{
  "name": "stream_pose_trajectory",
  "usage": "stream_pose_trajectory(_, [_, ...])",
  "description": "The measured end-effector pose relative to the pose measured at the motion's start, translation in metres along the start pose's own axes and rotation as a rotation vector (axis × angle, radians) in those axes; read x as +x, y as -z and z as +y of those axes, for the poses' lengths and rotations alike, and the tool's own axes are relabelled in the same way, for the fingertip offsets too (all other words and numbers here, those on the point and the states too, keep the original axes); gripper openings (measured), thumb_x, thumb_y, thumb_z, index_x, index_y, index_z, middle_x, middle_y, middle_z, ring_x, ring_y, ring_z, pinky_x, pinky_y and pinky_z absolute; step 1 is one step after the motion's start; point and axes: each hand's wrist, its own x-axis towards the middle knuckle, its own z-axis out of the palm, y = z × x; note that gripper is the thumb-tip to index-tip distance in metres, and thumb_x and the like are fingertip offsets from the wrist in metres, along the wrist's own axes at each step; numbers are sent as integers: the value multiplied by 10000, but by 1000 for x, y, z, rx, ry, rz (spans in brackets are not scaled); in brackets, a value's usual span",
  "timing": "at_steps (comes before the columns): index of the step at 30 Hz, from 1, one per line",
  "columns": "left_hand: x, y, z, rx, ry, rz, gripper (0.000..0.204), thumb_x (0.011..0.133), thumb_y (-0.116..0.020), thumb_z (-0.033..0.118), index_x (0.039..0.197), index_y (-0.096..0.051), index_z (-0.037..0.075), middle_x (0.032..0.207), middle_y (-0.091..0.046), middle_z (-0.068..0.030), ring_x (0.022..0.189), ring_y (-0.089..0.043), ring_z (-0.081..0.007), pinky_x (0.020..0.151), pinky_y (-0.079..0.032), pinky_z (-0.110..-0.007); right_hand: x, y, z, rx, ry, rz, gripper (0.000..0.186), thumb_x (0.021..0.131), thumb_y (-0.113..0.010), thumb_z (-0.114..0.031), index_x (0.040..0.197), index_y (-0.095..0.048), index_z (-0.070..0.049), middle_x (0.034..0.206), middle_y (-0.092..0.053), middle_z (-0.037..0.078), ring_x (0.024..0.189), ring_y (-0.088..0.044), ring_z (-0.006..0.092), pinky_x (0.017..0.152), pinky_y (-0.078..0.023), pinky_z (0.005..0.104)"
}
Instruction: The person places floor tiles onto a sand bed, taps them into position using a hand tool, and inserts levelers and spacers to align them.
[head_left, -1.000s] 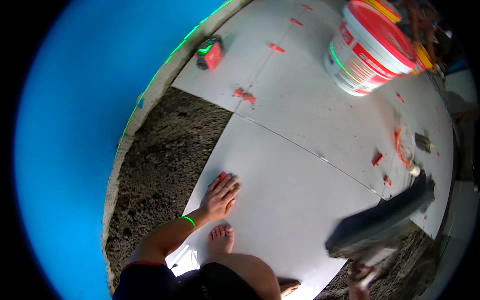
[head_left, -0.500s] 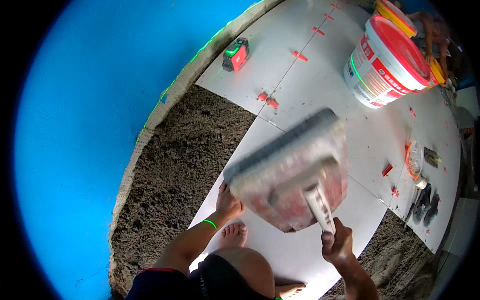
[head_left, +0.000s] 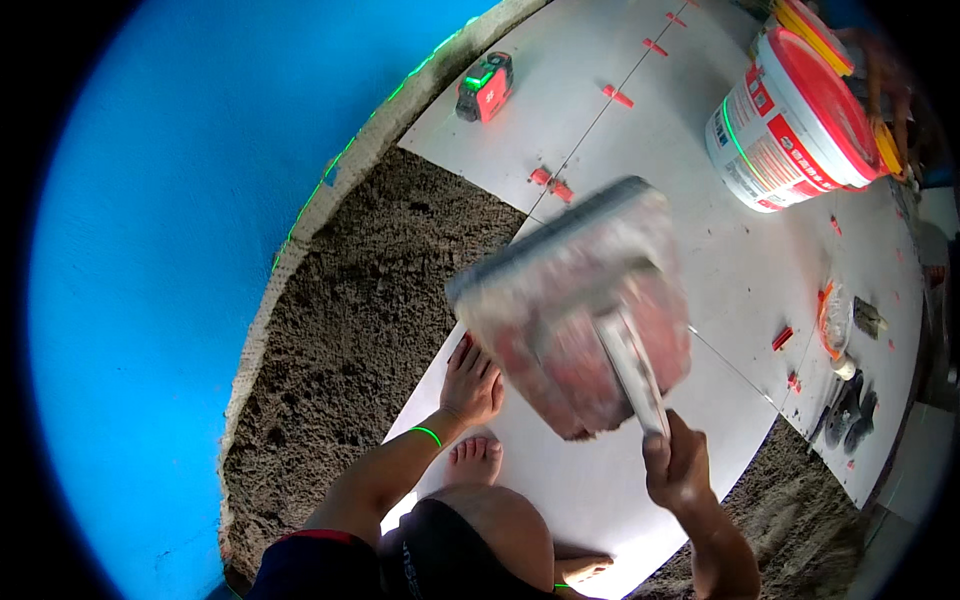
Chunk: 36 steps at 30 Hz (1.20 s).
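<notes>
My right hand [head_left: 682, 465] is wrapped round the pale handle of a broad paddle-like tool [head_left: 580, 310]. The tool has a mottled red and whitish back, caked with dried stuff, and a thick dark layer along its far edge. It is tilted and blurred, raised over a pale floor tile [head_left: 540, 510]. Left of the tool, my left hand [head_left: 474, 385] lies with fingers stretched out at the tile's left edge, beside the dark mortar bed [head_left: 350, 330]. Its fingertips are partly hard to make out. My bare foot [head_left: 474, 460] stands on the tile below it.
A red laser level [head_left: 486, 88] sits by the blue wall [head_left: 180, 250]. A white bucket with a red lid [head_left: 790, 125] stands far right. Red levelling wedges [head_left: 617, 97] dot the joints. Dark slippers [head_left: 850, 412] lie right; another person's arm [head_left: 880, 70] shows behind the buckets.
The paddle-like tool has risen slightly and tilted differently, still in my right hand. My left hand shows farther up and right along the tile edge. The whole view has shifted a little.
</notes>
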Motion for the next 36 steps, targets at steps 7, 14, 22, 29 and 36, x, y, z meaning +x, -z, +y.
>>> stream_pose_trajectory(7, [10,8,6,-37,-27,137,580,812,-523,180,1359,-441,3,1448,-406,-197,1354,-373,-368,1129,-229,-523,36,-52,93,-284,-501,-159,542,955,-478,-471,872,-626,44,780,-625,304,778,-609,492,685,-482,541])
stream_pose_trajectory(14, [3,11,4,-47,13,79,597,802,-518,188,1364,-430,9,1454,-399,-178,1367,-364,-338,1144,-205,-506,23,9,-1,-1,-180,-33,494,978,-481,-440,841,-558,28,569,-512,155,503,-565,297,513,-445,390])
stream_pose_trajectory(22, [18,13,7,-48,-19,120,629,784,-529,195,1373,-424,-1,1460,-393,-183,1374,-354,-334,1146,-199,-500,39,-75,129,-338,-456,-66,451,953,-491,-403,968,-629,26,785,-621,303,776,-610,494,675,-478,546])
stream_pose_trajectory(29, [8,15,5,-75,-31,164,562,802,-533,157,1332,-459,-16,1425,-428,-198,1345,-388,-363,1118,-245,-530,53,-78,96,-106,-462,-57,463,973,-441,-437,1086,-618,-24,919,-641,299,908,-612,478,791,-479,523])
stream_pose_trajectory(36, [27,18,52,-439,-188,131,491,841,-607,151,1286,-489,-20,1346,-496,-229,1293,-438,-409,1096,-339,-488,-88,-61,163,-46,-692,-207,406,973,-475,-401,1119,-608,-46,838,-650,271,810,-634,451,685,-493,478])
